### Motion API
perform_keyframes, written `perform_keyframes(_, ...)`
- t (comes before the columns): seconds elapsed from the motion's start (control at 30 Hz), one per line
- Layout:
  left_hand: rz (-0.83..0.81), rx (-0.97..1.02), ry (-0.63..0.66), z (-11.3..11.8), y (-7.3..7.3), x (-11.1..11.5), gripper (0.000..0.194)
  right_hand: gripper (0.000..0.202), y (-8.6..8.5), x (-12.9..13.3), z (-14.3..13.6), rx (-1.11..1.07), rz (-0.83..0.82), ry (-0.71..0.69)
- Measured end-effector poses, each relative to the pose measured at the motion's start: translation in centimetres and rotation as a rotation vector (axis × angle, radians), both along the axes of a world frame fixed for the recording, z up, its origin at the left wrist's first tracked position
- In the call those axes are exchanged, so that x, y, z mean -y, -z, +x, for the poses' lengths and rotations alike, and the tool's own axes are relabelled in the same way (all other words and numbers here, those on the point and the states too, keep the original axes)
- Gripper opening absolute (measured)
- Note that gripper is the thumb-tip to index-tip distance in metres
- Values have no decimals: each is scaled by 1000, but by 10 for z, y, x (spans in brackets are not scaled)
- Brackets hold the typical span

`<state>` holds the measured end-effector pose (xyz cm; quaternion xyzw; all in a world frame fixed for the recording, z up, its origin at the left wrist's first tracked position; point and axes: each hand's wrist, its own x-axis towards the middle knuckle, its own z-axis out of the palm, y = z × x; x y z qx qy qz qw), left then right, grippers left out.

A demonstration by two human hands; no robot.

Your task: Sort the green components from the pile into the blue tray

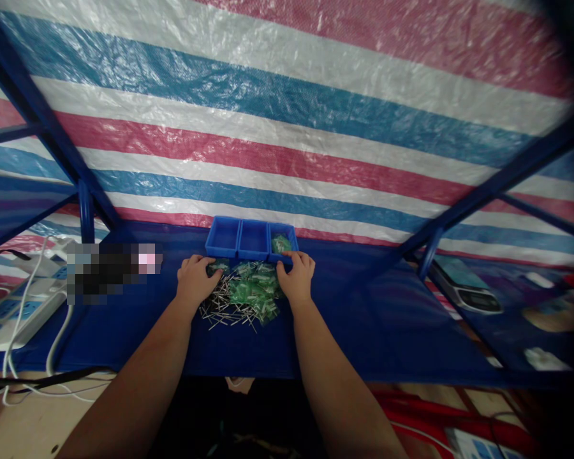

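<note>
A heap of thin silvery metal pins (224,308) and small clear-green plastic packets (256,290) lies on the blue tabletop between my hands. My left hand (194,278) is at the heap's left edge, thumb and forefinger round a dark greenish packet (218,266). On the right, my right hand (296,275) rests by the front of the right blue bin (294,237), thumb and fingers apart, with nothing visible held. Green packets also lie inside that bin. The left bin (223,234) and middle bin (253,237) stand joined in a row with it.
White power strips (23,312) with cables lie at the left, beside a blurred dark object (105,271). Blue frame posts (86,210) rise at both sides. A digital scale (473,296) sits on the far right. Striped sheeting (277,140) hangs behind the table.
</note>
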<state>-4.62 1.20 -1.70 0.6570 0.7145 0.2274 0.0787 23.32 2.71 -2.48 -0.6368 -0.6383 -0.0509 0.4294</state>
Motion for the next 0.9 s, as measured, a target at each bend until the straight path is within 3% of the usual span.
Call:
perform_keyframes(0.4,15,48,43,2,-5,3,18,24,2,-1,1,-5,18,-12)
perform_keyframes(0.6,173,135,65,4,-11,3,17,22,-2,0,0,-16,36,7)
perform_keyframes(0.77,306,415,218,8,-14,3,22,15,-18,12,-7,-52,144,-24)
perform_keyframes(0.9,271,789,274,20,-14,5,27,19,-31,28,-24,-53,153,-303)
